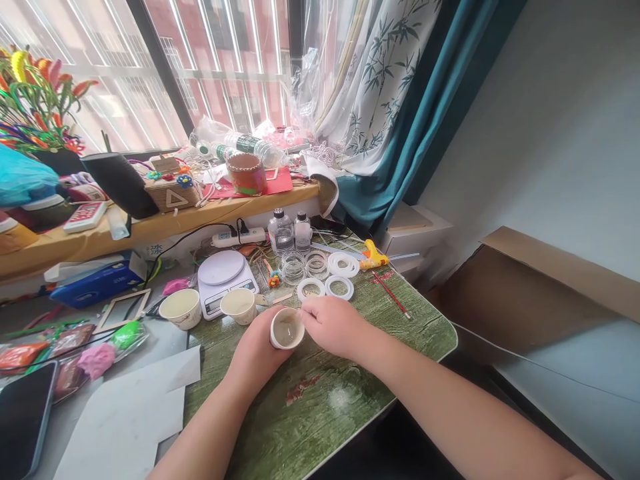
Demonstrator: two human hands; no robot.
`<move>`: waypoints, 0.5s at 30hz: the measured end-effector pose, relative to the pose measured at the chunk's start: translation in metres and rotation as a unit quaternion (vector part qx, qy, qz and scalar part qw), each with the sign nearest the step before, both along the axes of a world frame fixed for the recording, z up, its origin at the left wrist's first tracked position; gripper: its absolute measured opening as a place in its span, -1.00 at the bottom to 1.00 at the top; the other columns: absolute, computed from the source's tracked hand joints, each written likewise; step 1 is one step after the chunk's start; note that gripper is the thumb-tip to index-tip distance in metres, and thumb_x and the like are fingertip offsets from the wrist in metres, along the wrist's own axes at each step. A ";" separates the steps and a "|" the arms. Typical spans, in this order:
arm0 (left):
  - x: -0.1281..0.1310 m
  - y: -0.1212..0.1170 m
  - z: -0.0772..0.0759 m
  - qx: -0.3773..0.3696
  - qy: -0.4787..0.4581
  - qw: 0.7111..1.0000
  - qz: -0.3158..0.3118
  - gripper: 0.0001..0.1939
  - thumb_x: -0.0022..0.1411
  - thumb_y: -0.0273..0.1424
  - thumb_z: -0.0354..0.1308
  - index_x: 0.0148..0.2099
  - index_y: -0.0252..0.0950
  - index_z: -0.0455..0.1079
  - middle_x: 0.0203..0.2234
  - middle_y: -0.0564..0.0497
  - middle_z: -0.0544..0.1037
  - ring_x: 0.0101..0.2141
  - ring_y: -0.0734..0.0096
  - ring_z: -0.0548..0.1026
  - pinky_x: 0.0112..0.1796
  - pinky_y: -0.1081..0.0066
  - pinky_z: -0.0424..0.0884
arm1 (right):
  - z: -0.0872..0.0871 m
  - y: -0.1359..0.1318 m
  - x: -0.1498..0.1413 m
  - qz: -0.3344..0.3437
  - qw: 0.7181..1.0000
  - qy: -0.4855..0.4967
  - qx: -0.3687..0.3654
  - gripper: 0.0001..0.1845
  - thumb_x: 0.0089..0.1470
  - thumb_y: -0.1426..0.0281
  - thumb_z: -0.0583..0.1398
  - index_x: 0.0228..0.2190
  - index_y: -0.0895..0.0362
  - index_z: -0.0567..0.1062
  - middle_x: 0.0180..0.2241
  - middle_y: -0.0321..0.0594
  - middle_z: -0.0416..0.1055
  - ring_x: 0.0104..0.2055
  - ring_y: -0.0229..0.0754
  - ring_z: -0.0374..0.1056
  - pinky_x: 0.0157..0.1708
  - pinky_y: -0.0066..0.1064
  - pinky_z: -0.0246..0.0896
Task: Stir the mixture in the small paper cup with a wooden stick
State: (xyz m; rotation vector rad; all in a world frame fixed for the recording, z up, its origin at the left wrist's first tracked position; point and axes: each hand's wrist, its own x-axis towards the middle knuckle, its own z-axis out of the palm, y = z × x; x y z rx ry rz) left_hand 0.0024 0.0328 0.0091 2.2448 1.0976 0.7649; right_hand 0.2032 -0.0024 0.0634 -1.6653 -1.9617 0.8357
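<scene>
Cupping a small white cup (279, 339) level, the left hand (255, 350) wraps closed around it (slow and steady suits the cloudy liquid (288, 330) inside). The right hand (334, 325) curls at the rim, its hold unclear.

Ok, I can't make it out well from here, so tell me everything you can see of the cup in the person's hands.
The cup is small, round and white, with a thin rim; its material is hard to tell. It is tilted, with its open mouth showing pale grey, glossy contents, possibly liquid. The left hand wraps around its side and base, and the fingertips of the right hand appear to touch the rim. It is held just above the green table, with no contact visible.
</scene>
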 end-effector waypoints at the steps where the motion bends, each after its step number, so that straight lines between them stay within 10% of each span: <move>1: 0.000 0.000 0.000 -0.001 0.001 1.000 -0.001 -0.67 0.19 -0.38 0.33 0.02 -0.15 0.47 -0.09 -0.01 0.68 -0.14 0.15 0.64 -0.17 0.26 0.53 | -0.001 0.000 0.000 0.006 1.000 -0.001 -0.009 -0.64 0.33 0.37 0.13 -0.53 0.13 0.26 -0.53 -0.36 0.26 -0.45 -0.30 0.09 -0.43 -0.39 -0.20; 15: 0.000 -0.001 0.000 0.002 0.003 1.000 0.003 -0.66 0.18 -0.38 0.33 0.03 -0.14 0.47 -0.11 0.02 0.67 -0.16 0.18 0.64 -0.18 0.27 0.53 | -0.007 0.002 0.001 0.010 1.000 0.009 0.006 -0.63 0.30 0.36 0.13 -0.55 0.13 0.26 -0.55 -0.38 0.25 -0.46 -0.30 0.09 -0.44 -0.39 -0.20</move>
